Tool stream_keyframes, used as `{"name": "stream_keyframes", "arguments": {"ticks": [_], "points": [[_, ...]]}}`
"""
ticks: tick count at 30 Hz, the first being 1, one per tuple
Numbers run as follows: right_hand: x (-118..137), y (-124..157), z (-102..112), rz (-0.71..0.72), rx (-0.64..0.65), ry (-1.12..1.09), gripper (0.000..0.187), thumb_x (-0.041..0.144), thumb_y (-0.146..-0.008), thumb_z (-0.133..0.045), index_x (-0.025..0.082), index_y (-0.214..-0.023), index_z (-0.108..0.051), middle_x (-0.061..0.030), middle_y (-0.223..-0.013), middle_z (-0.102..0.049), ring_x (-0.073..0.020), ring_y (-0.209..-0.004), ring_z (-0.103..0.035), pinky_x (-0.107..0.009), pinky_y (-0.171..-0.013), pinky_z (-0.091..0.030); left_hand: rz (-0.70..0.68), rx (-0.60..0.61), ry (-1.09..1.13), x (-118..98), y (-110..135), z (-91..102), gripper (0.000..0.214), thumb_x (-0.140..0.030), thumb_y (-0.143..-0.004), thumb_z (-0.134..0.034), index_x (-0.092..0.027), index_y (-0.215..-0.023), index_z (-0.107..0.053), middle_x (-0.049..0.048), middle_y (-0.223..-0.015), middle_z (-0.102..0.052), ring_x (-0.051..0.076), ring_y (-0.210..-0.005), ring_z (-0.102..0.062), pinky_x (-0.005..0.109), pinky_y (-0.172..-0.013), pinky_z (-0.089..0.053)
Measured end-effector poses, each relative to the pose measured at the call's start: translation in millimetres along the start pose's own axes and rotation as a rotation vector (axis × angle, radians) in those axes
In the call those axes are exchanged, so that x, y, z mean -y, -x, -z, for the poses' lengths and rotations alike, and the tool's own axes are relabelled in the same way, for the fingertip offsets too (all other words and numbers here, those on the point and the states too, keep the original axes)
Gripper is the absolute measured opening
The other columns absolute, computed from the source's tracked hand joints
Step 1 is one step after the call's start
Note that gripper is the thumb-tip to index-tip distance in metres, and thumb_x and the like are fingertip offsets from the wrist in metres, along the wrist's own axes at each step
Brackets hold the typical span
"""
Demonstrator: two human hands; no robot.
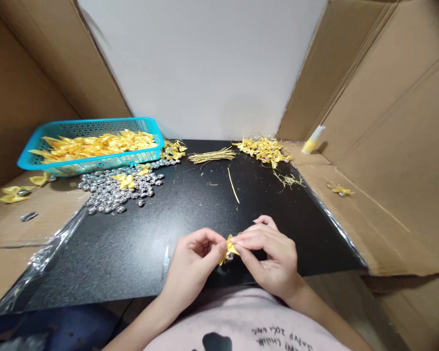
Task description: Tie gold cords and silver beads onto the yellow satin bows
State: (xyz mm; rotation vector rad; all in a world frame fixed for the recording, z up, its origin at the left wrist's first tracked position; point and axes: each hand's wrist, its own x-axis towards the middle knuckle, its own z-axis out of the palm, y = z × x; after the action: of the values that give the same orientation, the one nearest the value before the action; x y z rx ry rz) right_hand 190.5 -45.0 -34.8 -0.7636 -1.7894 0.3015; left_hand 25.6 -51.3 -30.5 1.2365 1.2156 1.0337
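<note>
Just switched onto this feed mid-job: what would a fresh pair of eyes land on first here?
First, both hands at the near edge of the black mat: the left hand and right hand pinch a small yellow ribbon bow between their fingertips. Next, the turquoise basket heaped with yellow ribbon pieces at the far left, with a pile of silver beads spread on the mat just in front of it.

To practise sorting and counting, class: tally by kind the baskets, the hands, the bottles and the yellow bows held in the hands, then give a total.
turquoise basket: 1
hands: 2, the left hand and the right hand
bottle: 1
yellow bow pinched between both hands: 1
Total: 5
</note>
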Motion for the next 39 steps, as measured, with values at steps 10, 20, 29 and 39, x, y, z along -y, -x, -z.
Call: {"name": "stream_keyframes", "arguments": {"ticks": [10, 20, 29, 39], "points": [[-1.4, -0.1, -0.5, 0.032, 0.025, -0.003, 0.016, 0.004, -0.079, -0.064, 0.02, -0.078, -0.063, 0.0002, -0.076, -0.076, -0.0139, -0.065, -0.069, -0.038, -0.082, -0.042, -0.032, 0.048, 0.034, 5.7, 0.7, 0.4, 0.018, -0.029, -0.081, -0.064, -0.015, -0.069, -0.063, 0.0001, -0.064, -0.061, 0.01, -0.058, -0.052, 0.019, -0.055, -0.041], [-1.1, 0.8, 1.3, -0.003, 0.006, -0.076, 0.016, 0.004, -0.079, -0.066, 0.02, -0.079, -0.065, -0.0007, -0.078, -0.076, -0.0152, -0.068, -0.07, -0.038, -0.081, -0.041, 0.024, 0.076, 0.209, 9.7, -1.6, 2.9, 0.01, -0.026, -0.08, -0.067, -0.017, -0.076, -0.064, -0.0016, -0.073, -0.063, 0.01, -0.067, -0.055, 0.018, -0.063, -0.044], [-1.8, 3.6, 1.8, -0.019, 0.016, -0.151, 0.017, 0.003, -0.077, -0.068, 0.02, -0.079, -0.065, -0.0012, -0.079, -0.076, -0.0153, -0.069, -0.07, -0.037, -0.078, -0.041, -0.036, 0.125, 0.152, 11.2, -2.4, 3.3, 0.019, -0.031, -0.078, -0.07, -0.015, -0.07, -0.064, -0.0009, -0.07, -0.058, 0.01, -0.063, -0.048, 0.019, -0.058, -0.039], [-1.2, -0.5, -0.7, -0.189, 0.005, -0.368, 0.013, 0.007, -0.079, -0.069, 0.021, -0.077, -0.068, -0.0021, -0.077, -0.076, -0.0166, -0.069, -0.071, -0.036, -0.077, -0.045, -0.032, 0.217, 0.119, 1.0, -3.7, 8.8, 0.025, -0.038, -0.079, -0.07, -0.015, -0.073, -0.066, 0.0006, -0.07, -0.058, 0.012, -0.065, -0.049, 0.021, -0.06, -0.039]]}}
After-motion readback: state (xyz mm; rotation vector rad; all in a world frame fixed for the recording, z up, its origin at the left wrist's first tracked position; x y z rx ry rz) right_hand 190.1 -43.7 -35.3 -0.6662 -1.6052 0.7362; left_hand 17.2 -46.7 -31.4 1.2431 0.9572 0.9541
